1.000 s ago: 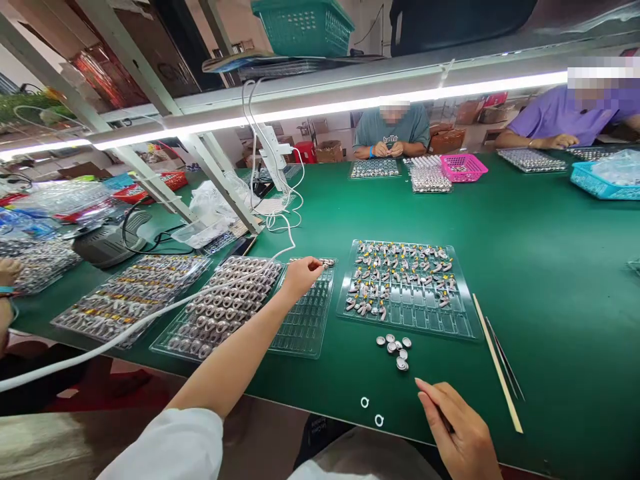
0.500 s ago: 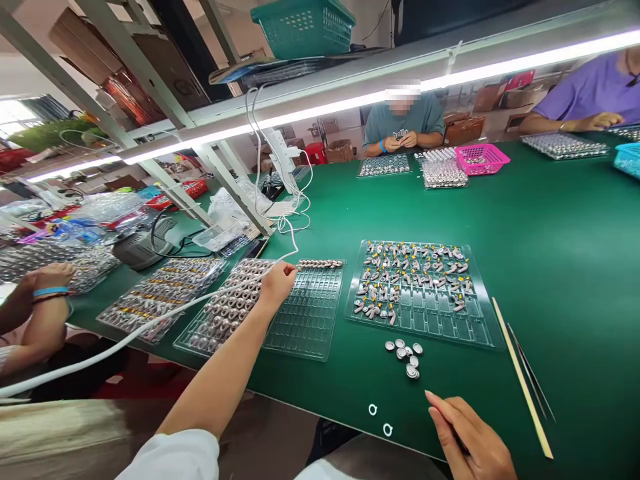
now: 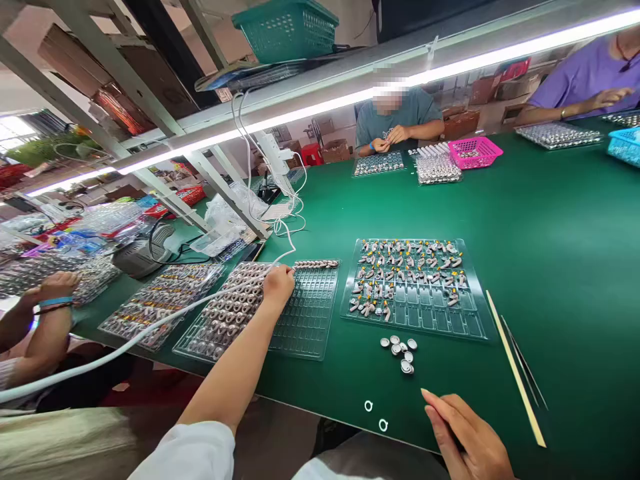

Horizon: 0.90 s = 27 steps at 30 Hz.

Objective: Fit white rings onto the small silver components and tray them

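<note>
At 8 to 9 o'clock from the left hand (image 3: 279, 285), parts (image 3: 235, 313): grey, in close rows, filling the packed tray (image 3: 181, 345).
Row (image 3: 316, 264): at 2 o'clock, one line of small pieces along the far edge of the sparse tray (image 3: 303, 327), whose other visible cells look bare.
Left hand: curled over the seam between those trays, beside the cable (image 3: 200, 301) as viewed; fingertips mostly hidden, cannot tell whether anything is pinched.
Step (judged): handling parts at the trays' far end; lifting or setting down, cannot tell.
Next move (judged): calls for a light pinch and a path clear of the cable.
Right hand (image 3: 470, 433): at 4 o'clock, thumb and forefinger narrowly apart, nothing seen between.
Discs (image 3: 395, 349): at 4 o'clock, loose cluster near the right hand.
Rings (image 3: 365, 405): two, between 4 and 5 o'clock, near the table (image 3: 340, 200) edge.
Mixed tray (image 3: 475, 320): at 3 o'clock, partly filled.
Stick (image 3: 515, 370), tweezers (image 3: 525, 363): between 3 and 4 o'clock.
Change from 1.0 s ago: left hand off the row, now over the seam; right hand, discs, rings much as they were.
</note>
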### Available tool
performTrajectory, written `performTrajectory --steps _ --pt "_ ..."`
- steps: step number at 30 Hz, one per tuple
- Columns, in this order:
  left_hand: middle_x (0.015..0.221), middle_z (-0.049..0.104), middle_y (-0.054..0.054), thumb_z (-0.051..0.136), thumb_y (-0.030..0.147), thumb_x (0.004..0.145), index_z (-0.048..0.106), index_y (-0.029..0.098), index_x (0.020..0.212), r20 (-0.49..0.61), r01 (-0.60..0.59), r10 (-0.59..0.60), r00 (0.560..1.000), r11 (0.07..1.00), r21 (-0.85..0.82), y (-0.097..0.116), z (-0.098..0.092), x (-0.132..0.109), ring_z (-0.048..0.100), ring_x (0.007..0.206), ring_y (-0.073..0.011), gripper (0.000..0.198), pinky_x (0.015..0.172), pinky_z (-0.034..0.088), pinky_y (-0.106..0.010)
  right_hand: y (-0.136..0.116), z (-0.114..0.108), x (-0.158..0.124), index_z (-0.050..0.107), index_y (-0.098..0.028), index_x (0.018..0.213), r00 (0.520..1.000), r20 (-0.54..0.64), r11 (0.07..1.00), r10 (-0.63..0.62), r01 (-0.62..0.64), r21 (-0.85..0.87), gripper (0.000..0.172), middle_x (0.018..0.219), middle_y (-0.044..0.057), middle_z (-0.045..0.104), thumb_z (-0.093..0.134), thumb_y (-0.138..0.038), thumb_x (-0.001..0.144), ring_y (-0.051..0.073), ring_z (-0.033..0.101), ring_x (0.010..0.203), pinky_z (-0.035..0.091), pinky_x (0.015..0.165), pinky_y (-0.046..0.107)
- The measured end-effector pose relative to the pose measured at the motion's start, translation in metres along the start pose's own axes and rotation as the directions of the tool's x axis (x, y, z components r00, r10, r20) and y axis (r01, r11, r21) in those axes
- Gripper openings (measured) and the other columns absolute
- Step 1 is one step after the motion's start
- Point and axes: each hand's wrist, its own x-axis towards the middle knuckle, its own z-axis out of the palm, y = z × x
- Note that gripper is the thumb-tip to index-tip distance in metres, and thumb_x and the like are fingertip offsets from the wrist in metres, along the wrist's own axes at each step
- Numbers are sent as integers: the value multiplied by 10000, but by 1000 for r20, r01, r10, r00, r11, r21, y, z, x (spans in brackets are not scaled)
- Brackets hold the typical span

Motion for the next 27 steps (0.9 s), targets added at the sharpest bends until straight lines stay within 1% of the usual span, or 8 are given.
performTrajectory --steps 4,9,15,19,21,23,25,27 --pt "1201 611 -102 581 318 938 583 148 1198 7 -12 12 1000 997 71 1 1 1 627 1029 -229 311 871 543 -438 2 1 -4 615 -245 1249 1000 0 1000 -1 1 -11 387 807 54 668 551 -128 886 183 668 630 569 521 287" --pt "1207 608 -104 582 316 937 579 149 1205 36 -39 35 999 991 125 1 1 2 627 1029 -229 315 868 545 -437 3 2 -4 613 -244 1254 1000 -9 1000 -1 1 -1 404 790 46 667 553 -107 879 179 660 618 561 531 290" --pt "1203 608 -109 588 312 934 576 139 1209 70 -66 56 996 988 142 5 -1 2 629 1025 -231 325 861 548 -433 -2 1 -2 611 -279 1252 1000 -2 1000 22 -22 -23 417 793 42 676 549 -117 873 201 678 621 576 534 318" --pt "1196 611 -106 592 315 932 577 139 1205 57 -77 70 996 988 131 10 -8 -3 632 1016 -228 325 853 551 -428 -2 1 -2 592 -291 1264 1000 9 999 20 -20 -29 431 787 46 668 538 -107 877 205 671 618 573 524 329" --pt "1179 619 -105 589 305 934 583 132 1190 35 -88 85 996 990 113 13 -15 -10 636 1007 -225 309 851 552 -428 0 1 -3 583 -288 1270 1000 20 999 16 -15 -29 439 797 51 667 538 -99 876 207 669 626 574 530 335" --pt "1150 630 -121 565 252 942 598 107 1161 9 -124 124 992 989 79 17 -23 -24 638 1013 -238 264 871 544 -440 1 1 -4 579 -279 1271 1000 27 1000 9 -8 -27 443 796 53 663 539 -89 873 206 662 627 569 532 337" --pt "1126 628 -194 513 159 936 617 45 1143 -9 -208 208 978 978 14 25 -32 -46 623 1070 -292 258 931 514 -449 2 1 -4 581 -265 1264 999 35 1000 7 -6 -23 435 786 50 656 537 -79 873 202 651 622 557 531 335" --pt "1154 631 -187 494 155 930 614 74 1188 -9 -315 315 949 945 -87 36 -42 -79 607 1119 -293 296 982 489 -422 0 1 -3 585 -252 1255 998 47 999 30 -28 -29 426 795 49 655 528 -67 877 198 646 635 551 556 338"
